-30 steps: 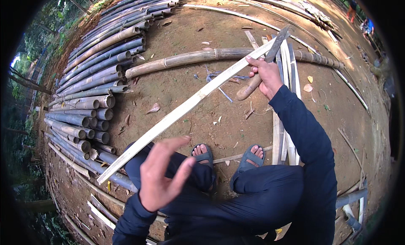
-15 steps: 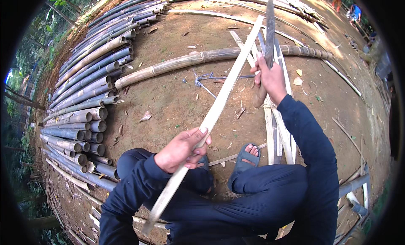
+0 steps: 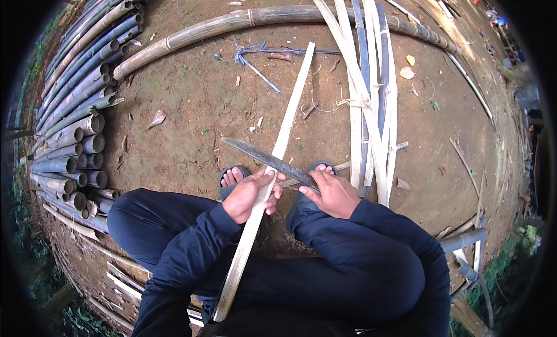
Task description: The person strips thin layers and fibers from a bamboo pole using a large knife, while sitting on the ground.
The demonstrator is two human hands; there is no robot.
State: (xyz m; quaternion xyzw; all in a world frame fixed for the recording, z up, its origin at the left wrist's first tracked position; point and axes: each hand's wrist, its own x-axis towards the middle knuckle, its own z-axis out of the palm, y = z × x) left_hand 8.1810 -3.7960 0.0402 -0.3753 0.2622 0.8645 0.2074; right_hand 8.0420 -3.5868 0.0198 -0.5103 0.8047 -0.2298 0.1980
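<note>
My left hand (image 3: 248,195) is closed around a long pale bamboo strip (image 3: 290,116), which runs from beside my lap up and away over the ground. The thumb lies on top of the strip. In my right hand (image 3: 333,193) is a machete (image 3: 264,158) with a dark blade. That blade crosses over the strip just beyond my left hand, its tip pointing left. My right fingers cover most of the handle. Past my right foot lies a bundle of split bamboo strips (image 3: 371,105), pale and dark, crossing one another.
Stacked bamboo poles (image 3: 72,145) line the left side. One long pole (image 3: 209,29) lies across the ground ahead, under the strips' far ends. A blue cord (image 3: 255,53) rests nearer than it. Cut bamboo pieces (image 3: 464,241) lie at the lower right.
My right hand has come down from the far right, bringing the machete across the strip. The strip has swung steeper, and the view has tilted down toward my lap.
</note>
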